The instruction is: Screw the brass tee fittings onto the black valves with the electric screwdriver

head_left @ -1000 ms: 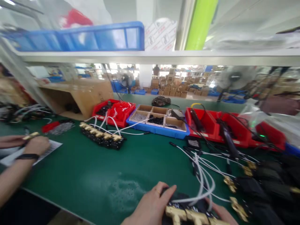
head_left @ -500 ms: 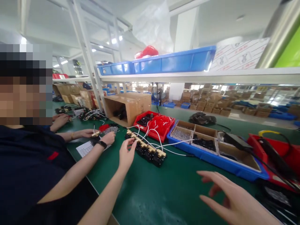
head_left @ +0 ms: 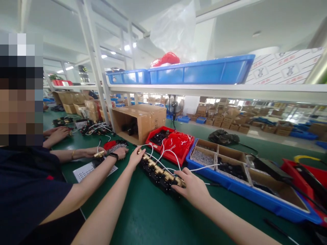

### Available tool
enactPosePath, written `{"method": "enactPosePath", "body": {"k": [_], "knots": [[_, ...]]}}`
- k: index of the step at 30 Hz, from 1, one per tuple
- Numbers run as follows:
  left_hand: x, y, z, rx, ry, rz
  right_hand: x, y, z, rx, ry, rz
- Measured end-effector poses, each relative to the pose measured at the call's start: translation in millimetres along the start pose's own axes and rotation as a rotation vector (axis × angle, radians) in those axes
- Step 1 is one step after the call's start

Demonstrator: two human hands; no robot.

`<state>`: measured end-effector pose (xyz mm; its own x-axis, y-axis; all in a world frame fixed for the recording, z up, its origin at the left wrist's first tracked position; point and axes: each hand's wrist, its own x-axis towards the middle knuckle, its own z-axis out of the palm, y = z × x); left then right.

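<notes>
**Joined assembly at rest on the bench, spanned by both hands**

Black units with brass fittings form one row, the assembly [head_left: 155,173], which appears to rest on the bench [head_left: 143,217], inward of its near edge. White cables [head_left: 204,168] are present; what work remains cannot be told. The right hand [head_left: 195,189], palm inward, clamps the nearer end between thumb and fingers; the left hand [head_left: 135,158], arm extended, pinches the farther end. Beyond lie the red bin [head_left: 189,151] and cardboard box [head_left: 152,119].
</notes>
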<state>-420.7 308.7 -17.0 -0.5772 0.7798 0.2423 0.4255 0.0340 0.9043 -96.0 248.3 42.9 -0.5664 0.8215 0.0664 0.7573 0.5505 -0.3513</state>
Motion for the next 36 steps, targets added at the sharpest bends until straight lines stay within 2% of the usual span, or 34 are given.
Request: {"method": "enactPosePath", "body": {"k": [5,9,14,18,24,31,36], "knots": [[-2,2,-3.5,-0.038,-0.089,-0.048,17,-11,10,-0.056,-0.028,-0.046],[-6,4,-4.3,-0.021,-0.127,-0.084,23,-11,19,-0.064,-0.032,-0.099],[-15,6,-4.2,-0.003,-0.108,-0.092,16,-6,19,-0.039,-0.021,-0.123],[-30,8,-4.7,0.006,-0.094,-0.1,1,-8,15,-0.023,-0.04,-0.108],[-72,20,-10.8,-0.018,-0.106,-0.098,-38,-15,10,-0.003,-0.093,-0.074],[-139,41,-23.7,-0.074,-0.079,-0.117,-102,-22,0,0.0,-0.159,-0.045],[-184,53,-27.9,-0.088,-0.057,-0.163,-138,-16,-8,0.005,-0.191,-0.025]]}}
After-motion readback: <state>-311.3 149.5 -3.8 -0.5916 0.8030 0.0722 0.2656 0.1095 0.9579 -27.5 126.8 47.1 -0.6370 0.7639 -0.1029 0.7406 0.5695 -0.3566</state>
